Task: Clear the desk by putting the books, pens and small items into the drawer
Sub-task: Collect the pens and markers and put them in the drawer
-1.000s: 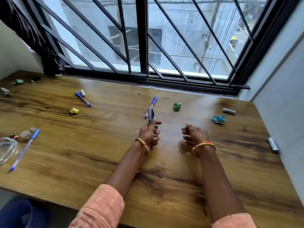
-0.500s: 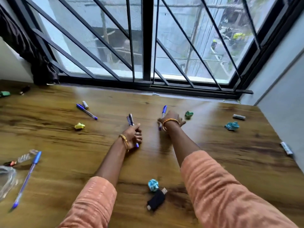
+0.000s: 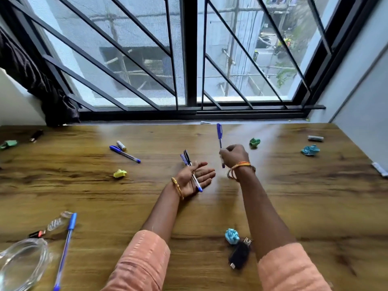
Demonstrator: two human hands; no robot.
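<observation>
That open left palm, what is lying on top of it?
Two pens lie across the open left hand, one blue-capped, one dark. Their caps stick out past the thumb. The desk beneath the hand is covered from view.

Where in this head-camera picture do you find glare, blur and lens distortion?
Head view: daylight from the window leaves pale glare on the desk near the sill; the right hand and its pen look slightly motion-blurred; the wide lens bends the window bars and desk edges outward.
</observation>
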